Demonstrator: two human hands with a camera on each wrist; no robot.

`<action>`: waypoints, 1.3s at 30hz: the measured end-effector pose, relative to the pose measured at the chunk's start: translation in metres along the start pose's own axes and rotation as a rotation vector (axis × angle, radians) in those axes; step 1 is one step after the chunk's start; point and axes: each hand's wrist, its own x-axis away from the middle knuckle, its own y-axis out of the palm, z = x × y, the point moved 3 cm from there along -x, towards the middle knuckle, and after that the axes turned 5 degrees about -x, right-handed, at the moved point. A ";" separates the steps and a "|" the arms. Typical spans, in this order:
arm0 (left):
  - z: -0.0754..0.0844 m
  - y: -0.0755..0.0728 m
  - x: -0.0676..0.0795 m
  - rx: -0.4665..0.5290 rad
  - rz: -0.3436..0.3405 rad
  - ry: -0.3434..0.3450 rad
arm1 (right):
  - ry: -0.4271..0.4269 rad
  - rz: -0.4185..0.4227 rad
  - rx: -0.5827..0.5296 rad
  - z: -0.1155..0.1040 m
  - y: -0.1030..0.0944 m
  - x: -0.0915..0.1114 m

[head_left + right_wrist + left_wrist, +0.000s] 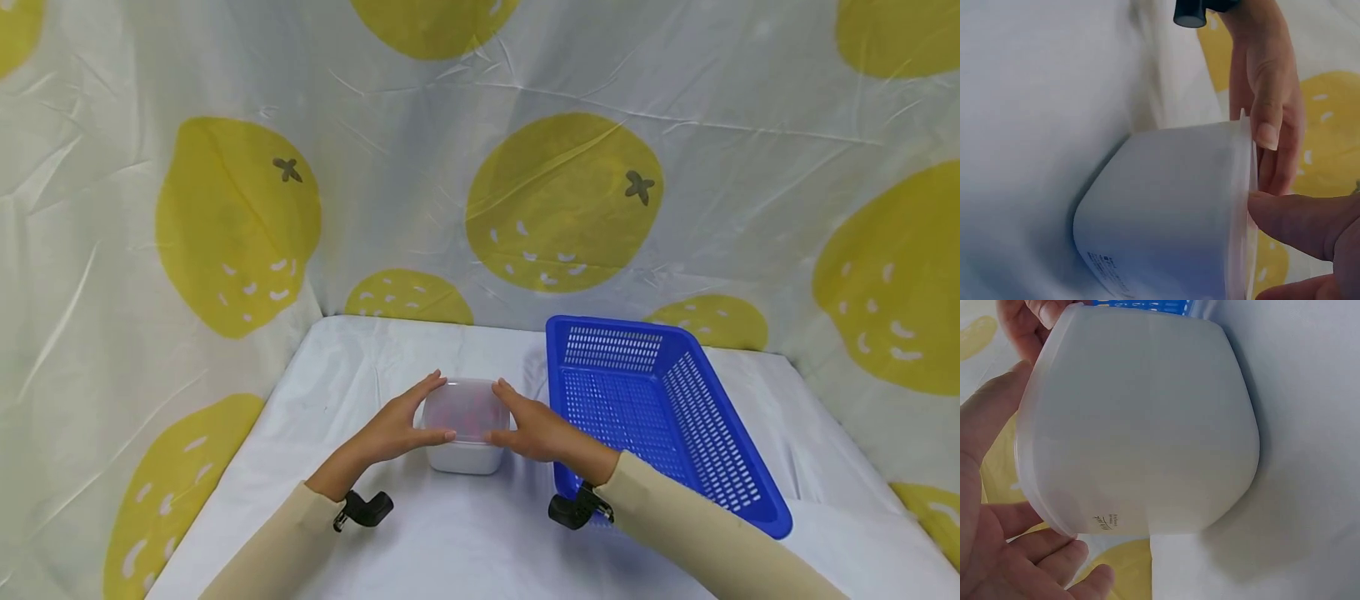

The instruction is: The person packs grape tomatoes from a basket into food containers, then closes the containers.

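Note:
A white plastic food container (465, 458) sits on the cloth-covered table, topped by a translucent lid (467, 404) with something pinkish showing faintly through it. My left hand (393, 427) holds the lid's left side, thumb at the near edge and fingers reaching toward the far corner. On the opposite side, my right hand (536, 427) holds the lid the same way. In the right wrist view, the right thumb (1297, 219) lies at the lid's edge, close to the left thumb (1267, 119). Small dark print marks the container's wall (1141, 425) in the left wrist view.
A blue perforated plastic basket (750, 467) stands right of the container, partly behind the right forearm. White cloth (465, 550) covers the table. A curtain (390, 183) with yellow lemon prints hangs behind and at both sides. Each wrist wears a black camera mount (367, 508).

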 end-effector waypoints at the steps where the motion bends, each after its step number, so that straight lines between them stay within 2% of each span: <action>1: 0.000 0.000 0.000 -0.002 0.001 0.007 | 0.001 -0.007 0.004 0.000 -0.001 0.000; 10: 0.001 -0.002 0.000 -0.026 -0.027 0.027 | -0.003 -0.045 0.078 -0.003 -0.004 0.000; 16: 0.000 -0.003 0.001 -0.027 -0.052 0.019 | -0.012 -0.064 0.071 -0.004 -0.004 -0.001; 29: -0.002 -0.002 0.006 -0.017 -0.035 0.008 | 0.006 -0.043 0.092 -0.004 -0.003 -0.004; 36: -0.003 0.005 0.005 0.009 -0.089 0.009 | -0.002 -0.032 0.102 -0.002 -0.006 0.000; 39: -0.006 0.010 0.005 0.045 -0.129 0.032 | 0.000 -0.037 0.106 -0.001 -0.005 0.001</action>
